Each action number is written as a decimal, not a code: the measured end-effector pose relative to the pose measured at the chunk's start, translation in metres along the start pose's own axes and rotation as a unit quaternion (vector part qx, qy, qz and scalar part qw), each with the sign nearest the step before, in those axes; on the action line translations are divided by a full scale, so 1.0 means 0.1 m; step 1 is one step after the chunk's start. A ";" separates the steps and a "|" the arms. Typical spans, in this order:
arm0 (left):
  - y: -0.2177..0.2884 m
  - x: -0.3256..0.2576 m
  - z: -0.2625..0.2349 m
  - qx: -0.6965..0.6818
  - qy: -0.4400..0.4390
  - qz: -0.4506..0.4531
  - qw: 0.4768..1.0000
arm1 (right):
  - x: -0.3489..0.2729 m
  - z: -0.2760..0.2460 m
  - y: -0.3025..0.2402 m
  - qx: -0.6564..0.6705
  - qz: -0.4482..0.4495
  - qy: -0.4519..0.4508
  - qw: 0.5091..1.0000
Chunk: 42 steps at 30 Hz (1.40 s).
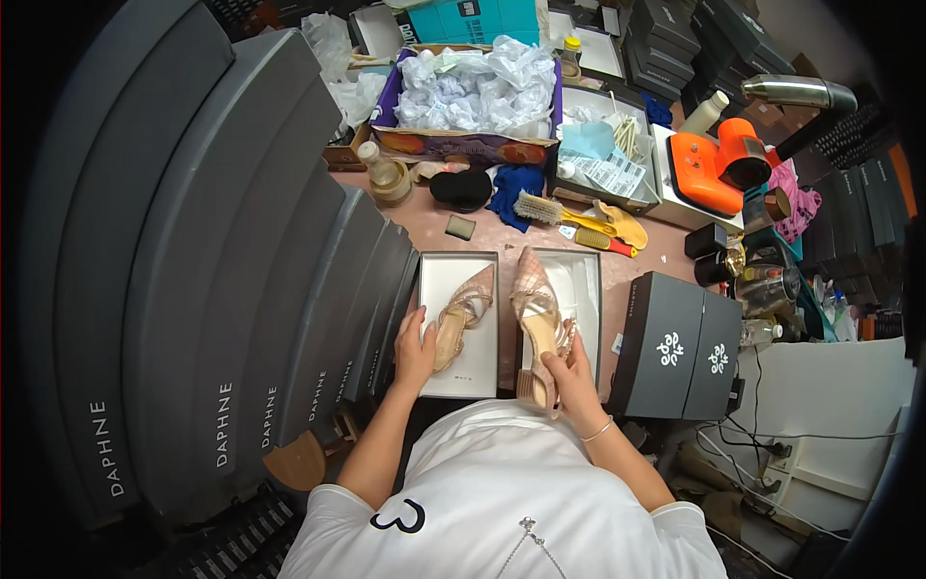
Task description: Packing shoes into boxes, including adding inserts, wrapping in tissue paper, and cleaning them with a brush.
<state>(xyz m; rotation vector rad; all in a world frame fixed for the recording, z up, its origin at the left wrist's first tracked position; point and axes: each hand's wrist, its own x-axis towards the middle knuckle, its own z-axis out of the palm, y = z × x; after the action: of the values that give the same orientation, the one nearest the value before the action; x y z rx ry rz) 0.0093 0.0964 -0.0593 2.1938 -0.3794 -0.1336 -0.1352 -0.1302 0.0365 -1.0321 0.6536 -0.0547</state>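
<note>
A pink-beige checked, pointed shoe [463, 307] with straps lies slanted over the left half of a shallow shoebox [487, 381]. Against its heel end and the box's left wall, my left hand [415, 352] is closed at the shoe's side; its grip is partly hidden. My right hand [571, 378] holds the matching shoe [536, 299] by its rear part, thumb on the insole. That shoe points away from me, above the box half lined with white paper [579, 289]. Its block heel [525, 384] faces me.
Tall stacks of dark grey shoeboxes [231, 241] rise on my left. Closed boxes [675, 347] stand on the right. Beyond lie brushes [540, 207], a blue cloth [518, 193], a glass bottle [386, 176], a carton of crumpled plastic [468, 145] and an orange device [709, 174].
</note>
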 end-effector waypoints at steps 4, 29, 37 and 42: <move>0.04 0.04 0.07 0.178 -0.282 -0.019 0.943 | 0.24 -0.35 0.33 -0.125 0.002 0.022 0.992; 0.71 -0.18 0.10 -0.622 -0.339 -0.353 0.612 | -0.23 -0.63 -0.19 0.282 -0.011 -0.105 0.954; 0.98 -0.46 0.45 -0.785 -0.497 -0.265 0.259 | -0.24 -0.58 0.39 0.414 0.100 -0.240 0.872; 0.98 -0.47 0.48 -0.784 -0.483 -0.291 0.260 | -0.22 -0.61 0.44 0.459 0.124 -0.230 0.849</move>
<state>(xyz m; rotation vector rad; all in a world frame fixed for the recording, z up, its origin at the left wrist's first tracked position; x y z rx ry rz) -0.0684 0.0194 -0.0120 -0.2145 0.1034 -1.5242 -0.1967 -0.1464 -0.0093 -0.0062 0.2413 0.1008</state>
